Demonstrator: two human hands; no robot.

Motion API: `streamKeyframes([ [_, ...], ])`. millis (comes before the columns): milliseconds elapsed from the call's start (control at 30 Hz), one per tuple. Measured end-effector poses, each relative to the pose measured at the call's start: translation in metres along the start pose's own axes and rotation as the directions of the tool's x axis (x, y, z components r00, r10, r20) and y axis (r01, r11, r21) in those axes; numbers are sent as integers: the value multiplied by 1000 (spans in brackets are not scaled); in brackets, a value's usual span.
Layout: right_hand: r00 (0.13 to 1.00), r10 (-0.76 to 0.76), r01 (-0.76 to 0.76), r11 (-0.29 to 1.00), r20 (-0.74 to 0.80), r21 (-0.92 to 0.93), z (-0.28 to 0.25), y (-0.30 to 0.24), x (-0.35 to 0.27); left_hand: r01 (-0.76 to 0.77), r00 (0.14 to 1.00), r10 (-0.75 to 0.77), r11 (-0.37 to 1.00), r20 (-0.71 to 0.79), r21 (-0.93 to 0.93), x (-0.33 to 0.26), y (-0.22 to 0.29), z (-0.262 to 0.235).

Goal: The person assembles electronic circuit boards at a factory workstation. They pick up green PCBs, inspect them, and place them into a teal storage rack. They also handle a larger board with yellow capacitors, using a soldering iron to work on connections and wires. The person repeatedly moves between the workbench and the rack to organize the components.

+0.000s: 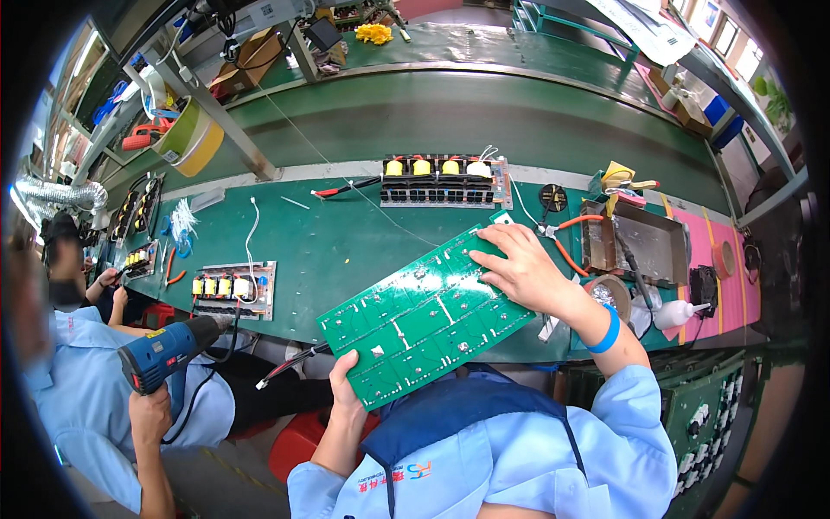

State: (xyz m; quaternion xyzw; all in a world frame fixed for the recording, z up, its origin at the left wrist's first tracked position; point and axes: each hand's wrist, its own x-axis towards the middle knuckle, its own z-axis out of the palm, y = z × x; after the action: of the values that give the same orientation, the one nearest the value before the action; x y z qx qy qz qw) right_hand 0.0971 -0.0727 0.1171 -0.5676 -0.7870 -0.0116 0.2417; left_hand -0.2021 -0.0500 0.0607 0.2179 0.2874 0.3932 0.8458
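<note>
A large green circuit board [424, 320] is tilted in front of my body, its soldered side toward me. My left hand [347, 385] grips its lower left corner, with the thumb on the face and the other fingers behind it. Across its upper right end lies my right hand [523, 264], fingers apart on the face and gripping that end; a blue band circles the wrist. Red and black leads [294, 363] stick out by the board's left edge. Beyond it on the green bench sits another board with yellow transformers [437, 182].
At right are orange-handled pliers [566, 238], a metal tray [648, 246], a bowl [608, 294] and a white squeeze bottle [679, 313]. A smaller transformer board [232, 290] lies left. A co-worker beside me holds a blue power driver [169, 350]. A post [225, 121] rises at the back left.
</note>
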Motion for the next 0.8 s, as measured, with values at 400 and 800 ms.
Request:
streamKeyframes([
  [400,996,-80,82,991,30,-105,-2,1,0,87,995,-87,996,-43,-4,2,-3,-1],
  [800,872,219,-323,930,-438,-178,-32,38,-25,68,998,-67,997,18,-36,1,-2,4],
])
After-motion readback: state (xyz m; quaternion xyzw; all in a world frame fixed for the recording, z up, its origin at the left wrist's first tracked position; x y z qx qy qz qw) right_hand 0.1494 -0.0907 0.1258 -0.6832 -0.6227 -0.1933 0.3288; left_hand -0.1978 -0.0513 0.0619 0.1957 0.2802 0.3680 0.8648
